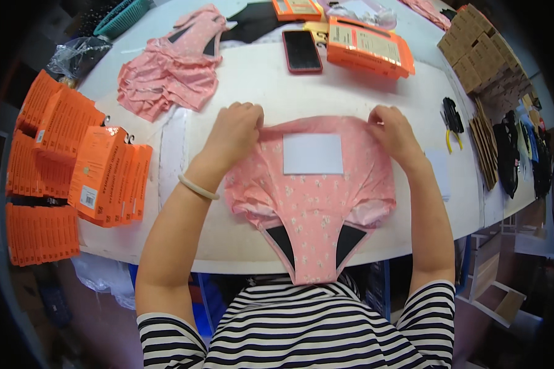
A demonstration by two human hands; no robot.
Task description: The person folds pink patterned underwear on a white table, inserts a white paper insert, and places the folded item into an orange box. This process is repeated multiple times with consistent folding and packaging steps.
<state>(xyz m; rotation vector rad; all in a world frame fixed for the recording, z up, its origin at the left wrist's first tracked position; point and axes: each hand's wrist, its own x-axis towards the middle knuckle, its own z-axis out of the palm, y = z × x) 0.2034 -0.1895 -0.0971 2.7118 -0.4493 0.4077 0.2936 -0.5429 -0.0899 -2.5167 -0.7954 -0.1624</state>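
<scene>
A pair of pink floral underpants (pixel 314 203) lies spread on the white table in front of me, its lower end reaching over the near edge. Black lining shows at both leg openings. On its upper middle rests a blank white card (pixel 313 154). My left hand (pixel 239 123) pinches the upper left corner of the waistband, fingers curled. At the opposite corner my right hand (pixel 393 128) grips the waistband between thumb and fingers. The waistband is stretched out between the two hands.
Orange boxes (pixel 104 175) stand stacked at the left. More pink underpants (pixel 172 71) lie at the far left. A phone (pixel 302 51) and orange packages (pixel 369 49) are at the back. Yellow-handled snips (pixel 453 123) and brown cartons (pixel 480 52) sit on the right.
</scene>
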